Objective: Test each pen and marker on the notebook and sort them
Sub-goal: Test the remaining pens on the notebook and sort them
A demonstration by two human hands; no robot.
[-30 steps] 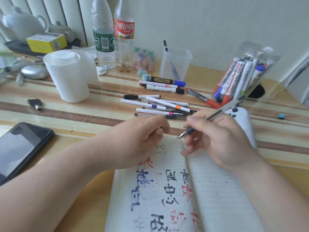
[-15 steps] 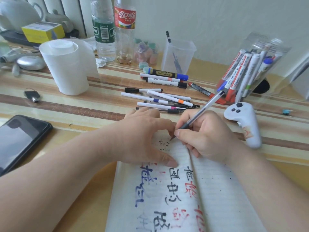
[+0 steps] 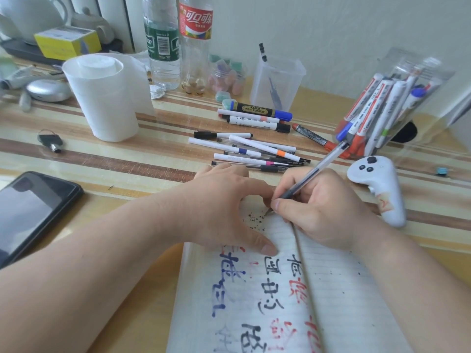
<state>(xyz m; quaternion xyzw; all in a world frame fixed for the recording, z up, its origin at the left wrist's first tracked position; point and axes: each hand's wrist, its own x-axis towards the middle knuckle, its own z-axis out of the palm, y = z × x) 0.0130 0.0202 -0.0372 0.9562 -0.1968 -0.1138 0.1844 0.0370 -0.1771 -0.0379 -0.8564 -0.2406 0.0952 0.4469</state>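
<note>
- Head view: the right hand (image 3: 323, 207) grips a clear gel pen (image 3: 318, 169) between thumb and fingers, with the tip touching the left page of the open notebook (image 3: 351, 301) beside a cluster of small black dots (image 3: 257, 221)
- A second ago the tip hung above the paper; half a second ago it had come down by the dots, and it has hardly shifted since
- The left hand (image 3: 224, 205) lies open on the same page, thumb stretched out flat on the paper and fingers arched at the notebook's top edge; a second ago it was curled into a loose fist
- Both pages carry red, blue and black test writing
- A pile of loose pens (image 3: 254, 151) lies on the bench (image 3: 127, 159) just beyond both hands, with three thicker markers (image 3: 257, 110) side by side behind it
- A clear jar (image 3: 397, 98) at the right holds more markers, and a clear cup (image 3: 277, 82) holds one pen
- A white controller (image 3: 379, 187) lies just right of the writing hand, not touching it
- A phone (image 3: 30, 212) and a paper roll (image 3: 107, 98) sit at the left, both unmoved
</note>
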